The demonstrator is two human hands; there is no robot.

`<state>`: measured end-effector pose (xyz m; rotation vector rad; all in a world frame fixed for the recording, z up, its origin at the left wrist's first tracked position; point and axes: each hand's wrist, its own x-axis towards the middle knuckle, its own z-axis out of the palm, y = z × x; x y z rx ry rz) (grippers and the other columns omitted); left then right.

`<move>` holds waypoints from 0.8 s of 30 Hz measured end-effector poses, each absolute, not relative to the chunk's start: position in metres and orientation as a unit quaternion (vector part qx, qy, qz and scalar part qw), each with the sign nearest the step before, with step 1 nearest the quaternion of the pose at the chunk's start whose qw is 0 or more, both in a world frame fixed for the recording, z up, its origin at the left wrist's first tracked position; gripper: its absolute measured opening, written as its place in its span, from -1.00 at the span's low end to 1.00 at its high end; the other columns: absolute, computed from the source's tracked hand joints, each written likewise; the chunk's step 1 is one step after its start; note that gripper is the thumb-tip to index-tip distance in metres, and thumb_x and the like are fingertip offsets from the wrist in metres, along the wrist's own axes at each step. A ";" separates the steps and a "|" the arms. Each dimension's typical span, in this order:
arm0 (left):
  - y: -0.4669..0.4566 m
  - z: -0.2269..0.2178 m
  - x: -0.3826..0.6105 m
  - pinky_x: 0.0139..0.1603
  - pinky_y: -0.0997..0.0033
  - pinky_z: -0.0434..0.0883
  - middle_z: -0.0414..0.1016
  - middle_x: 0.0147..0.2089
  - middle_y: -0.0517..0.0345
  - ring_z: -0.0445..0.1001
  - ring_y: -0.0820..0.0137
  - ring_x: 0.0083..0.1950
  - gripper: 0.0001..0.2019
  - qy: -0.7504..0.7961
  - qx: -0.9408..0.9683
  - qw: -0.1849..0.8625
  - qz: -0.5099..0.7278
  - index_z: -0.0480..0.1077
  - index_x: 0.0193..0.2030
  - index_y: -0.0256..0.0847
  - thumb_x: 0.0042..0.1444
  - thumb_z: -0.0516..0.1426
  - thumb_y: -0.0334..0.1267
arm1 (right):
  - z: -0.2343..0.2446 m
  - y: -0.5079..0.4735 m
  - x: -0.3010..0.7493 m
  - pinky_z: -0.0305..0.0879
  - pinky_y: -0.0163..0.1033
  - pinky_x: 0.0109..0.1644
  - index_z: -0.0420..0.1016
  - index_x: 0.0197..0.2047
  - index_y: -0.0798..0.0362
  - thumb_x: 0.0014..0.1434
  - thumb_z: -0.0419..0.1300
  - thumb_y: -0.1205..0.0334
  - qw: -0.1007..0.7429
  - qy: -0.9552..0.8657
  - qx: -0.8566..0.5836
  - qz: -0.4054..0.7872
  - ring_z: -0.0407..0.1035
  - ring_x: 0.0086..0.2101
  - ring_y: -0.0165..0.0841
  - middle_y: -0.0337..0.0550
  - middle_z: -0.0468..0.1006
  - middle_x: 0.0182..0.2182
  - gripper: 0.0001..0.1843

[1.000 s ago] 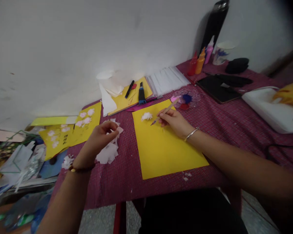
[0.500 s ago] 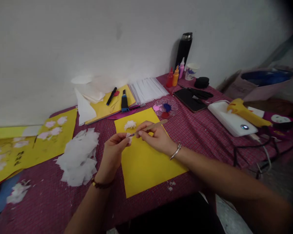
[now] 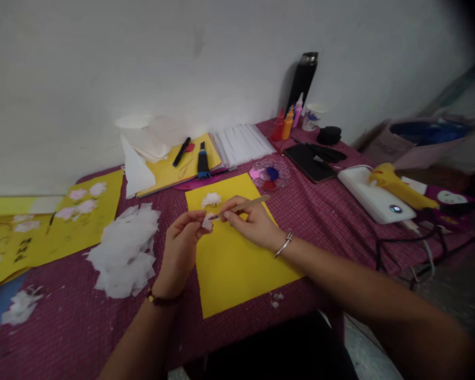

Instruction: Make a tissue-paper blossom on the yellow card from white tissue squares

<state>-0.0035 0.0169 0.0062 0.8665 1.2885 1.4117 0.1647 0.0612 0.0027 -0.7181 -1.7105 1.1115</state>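
Note:
Between its thumb and fingers, my left hand [image 3: 181,245] pinches a small piece of pinkish-white tissue paper [image 3: 207,221]. My right hand [image 3: 254,222] is closed round a thin paintbrush [image 3: 258,200] with a wooden handle, held like a pen. Its tip meets the tissue piece. Both hands are above a yellow sheet of paper [image 3: 237,274]. A ruffled white paper flower [image 3: 211,199] lies near the sheet's far edge. To the left is a heap of white tissue squares [image 3: 126,250]. Beyond the sheet sits a clear palette [image 3: 281,172] with pink, blue and red paint.
Yellow sheets with pink flowers [image 3: 77,227] lie at the left. A black marker [image 3: 181,152] and a blue-black cutter [image 3: 203,161] rest at the back. Farther right are paint bottles [image 3: 287,124], a paper cup [image 3: 313,117], a phone [image 3: 309,162], a power bank [image 3: 374,195] and a yellow glue gun [image 3: 404,186].
The tissue piece has turned, so more of its pinkish face shows below the brush tip. My left hand has shifted slightly. The view has moved a little.

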 end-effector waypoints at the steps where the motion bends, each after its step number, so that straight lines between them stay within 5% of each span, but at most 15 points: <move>1: 0.017 0.007 -0.003 -0.33 0.49 0.39 0.51 -0.36 0.20 0.45 0.50 -0.37 -0.84 0.520 0.348 0.501 0.599 0.49 -0.29 -0.18 -0.09 0.23 -0.36 | 0.003 0.061 0.164 0.30 -0.28 -0.31 0.43 -0.30 0.04 0.16 0.09 0.32 0.476 -0.688 -0.291 0.463 0.37 -0.37 -0.42 -0.22 0.46 -0.38 -0.91; 6: 0.019 0.007 -0.003 -0.29 0.49 0.40 0.50 -0.38 0.26 0.46 0.52 -0.38 -0.75 0.489 0.352 0.511 0.614 0.41 -0.27 -0.13 -0.15 0.30 -0.34 | 0.004 0.062 0.163 0.31 -0.33 -0.41 0.39 -0.30 0.04 0.15 0.12 0.28 0.497 -0.600 -0.288 0.557 0.42 -0.41 -0.44 -0.23 0.48 -0.41 -0.96; 14: 0.016 0.002 0.002 -0.32 0.53 0.37 0.52 -0.43 0.21 0.43 0.54 -0.40 -0.91 0.476 0.371 0.509 0.614 0.51 -0.41 -0.18 -0.10 0.31 -0.31 | 0.001 0.062 0.159 0.34 -0.38 -0.43 0.39 -0.30 0.05 0.09 0.24 0.19 0.505 -0.486 -0.274 0.659 0.39 -0.53 -0.51 -0.31 0.51 -0.53 -0.86; 19: 0.012 -0.005 0.000 -0.32 0.49 0.39 0.51 -0.45 0.21 0.44 0.49 -0.40 -0.94 0.531 0.484 0.357 0.597 0.53 -0.34 -0.19 0.00 0.28 -0.33 | -0.003 0.063 0.156 0.37 -0.35 -0.47 0.38 -0.34 0.06 -0.02 0.34 0.03 0.481 -0.435 -0.280 0.708 0.42 -0.59 -0.48 -0.26 0.58 -0.54 -0.68; 24: 0.011 -0.007 -0.002 -0.25 0.42 0.44 0.55 -0.32 0.14 0.50 0.42 -0.31 -0.91 0.511 0.661 0.137 0.533 0.52 -0.32 -0.16 0.04 0.22 -0.41 | -0.004 0.064 0.157 0.18 -0.43 -0.60 0.39 -0.47 0.08 0.04 0.29 0.01 0.480 -0.437 -0.320 0.690 0.26 -0.69 -0.54 -0.33 0.45 -0.69 -0.69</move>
